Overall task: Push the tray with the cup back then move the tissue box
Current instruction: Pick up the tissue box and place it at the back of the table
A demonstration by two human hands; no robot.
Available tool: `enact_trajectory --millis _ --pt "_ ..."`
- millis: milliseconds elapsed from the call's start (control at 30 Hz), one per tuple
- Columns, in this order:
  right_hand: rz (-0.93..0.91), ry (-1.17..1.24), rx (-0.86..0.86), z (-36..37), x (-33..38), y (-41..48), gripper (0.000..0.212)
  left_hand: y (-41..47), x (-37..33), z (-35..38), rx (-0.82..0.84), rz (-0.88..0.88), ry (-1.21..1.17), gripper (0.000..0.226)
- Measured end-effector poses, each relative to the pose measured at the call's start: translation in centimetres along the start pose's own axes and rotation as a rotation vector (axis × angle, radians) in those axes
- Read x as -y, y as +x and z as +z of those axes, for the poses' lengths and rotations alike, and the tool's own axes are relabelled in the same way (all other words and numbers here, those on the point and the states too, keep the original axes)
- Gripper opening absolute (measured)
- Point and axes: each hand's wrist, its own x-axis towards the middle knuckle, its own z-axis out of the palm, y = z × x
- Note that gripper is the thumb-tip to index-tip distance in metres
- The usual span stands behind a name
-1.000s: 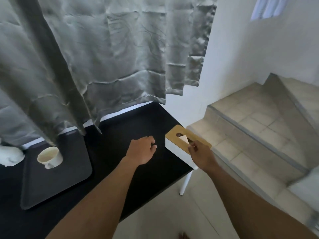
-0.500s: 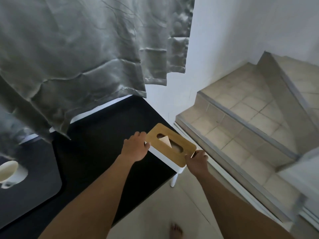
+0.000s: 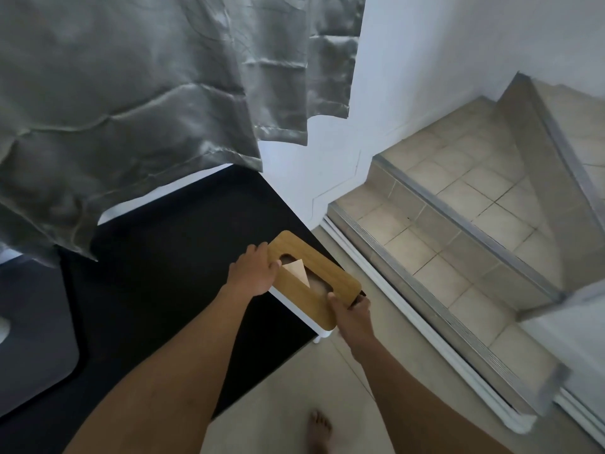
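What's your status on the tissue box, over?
Left hand and right hand gripping opposite ends of tissue box. Box at table corner. Nothing in the way.
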Motion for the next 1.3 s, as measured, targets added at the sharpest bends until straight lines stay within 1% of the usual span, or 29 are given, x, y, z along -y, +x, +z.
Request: enact_trajectory --millis 100,300,367,433,533,767,900,1067,1300 --pt "-0.001 0.020 0.005 -0.6 -0.1 0.6 0.081 0.8 -0.7 0.4 0.004 0.001 -0.018 0.056" --pt "0.061 0.105 0.120 0.0 -1.3 -0.2 0.074 0.7 0.3 0.0 -0.045 -0.080 -0.026 0.050" --pt "0.069 0.106 0.134 -0.1 -1.2 0.0 0.072 1.1 0.3 0.0 -0.037 -0.096 -0.077 0.048" --pt "0.072 0.106 0.132 -0.2 -1.3 0.3 0.073 1.3 0.4 0.2 -0.004 -0.117 -0.176 0.048" --pt "0.066 0.116 0.129 0.0 -1.6 0.4 0.079 1.3 0.7 0.4 0.047 -0.167 -0.330 0.049" --pt "0.073 0.173 0.128 0.3 -1.4 0.1 0.072 0.3 1.3 0.7 0.030 -0.177 -0.368 0.051" --pt "0.060 0.157 0.122 0.0 -1.3 0.1 0.069 -0.6 1.4 1.0 0.028 -0.194 -0.406 0.050" --pt "0.045 0.109 0.131 -0.4 -1.0 0.2 0.070 -1.8 1.2 0.8 0.021 -0.222 -0.423 0.052" --pt "-0.024 0.018 0.187 -0.2 0.9 0.7 0.073 -3.5 1.9 0.0 -0.031 -0.290 -0.498 0.056"
